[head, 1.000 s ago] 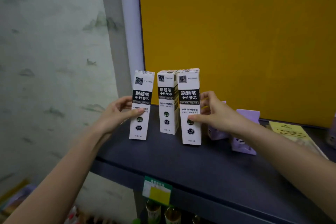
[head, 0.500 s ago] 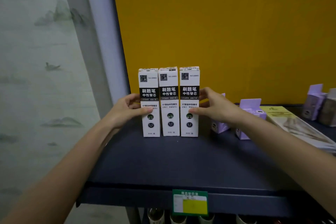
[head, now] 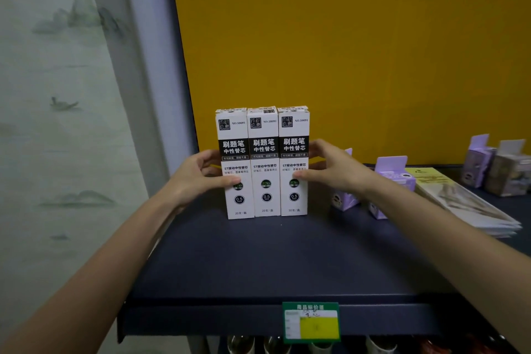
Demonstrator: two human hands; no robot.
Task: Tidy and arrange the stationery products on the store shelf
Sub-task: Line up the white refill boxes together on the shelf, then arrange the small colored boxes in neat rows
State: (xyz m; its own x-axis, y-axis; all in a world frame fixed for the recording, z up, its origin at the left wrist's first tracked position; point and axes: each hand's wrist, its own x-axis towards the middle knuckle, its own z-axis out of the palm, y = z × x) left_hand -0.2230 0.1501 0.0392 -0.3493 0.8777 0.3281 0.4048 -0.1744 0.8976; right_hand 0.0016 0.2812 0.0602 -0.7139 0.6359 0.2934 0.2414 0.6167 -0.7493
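My left hand [head: 198,178] grips the left refill box [head: 237,164], thumb laid across its printed front and fingers curled round its outer side. My right hand [head: 336,172] holds the right refill box [head: 294,161] the same way from the other side, thumb on the front. The middle refill box [head: 265,164] is squeezed between them. A second ago these three stood apart, the left one leaning; now they touch side to side in one row, much as they did half a second ago. All three are closed at the top (what is inside I cannot see). Each stands on end, long axis vertical, label facing me, near the back left of the dark shelf [head: 273,261], just in front of the yellow back panel [head: 359,52]. To my right stand two purple cartons [head: 392,181] with their flaps raised, then a stack of booklets [head: 465,204] lying flat. A green and yellow price tag [head: 311,322] hangs on the shelf's front edge
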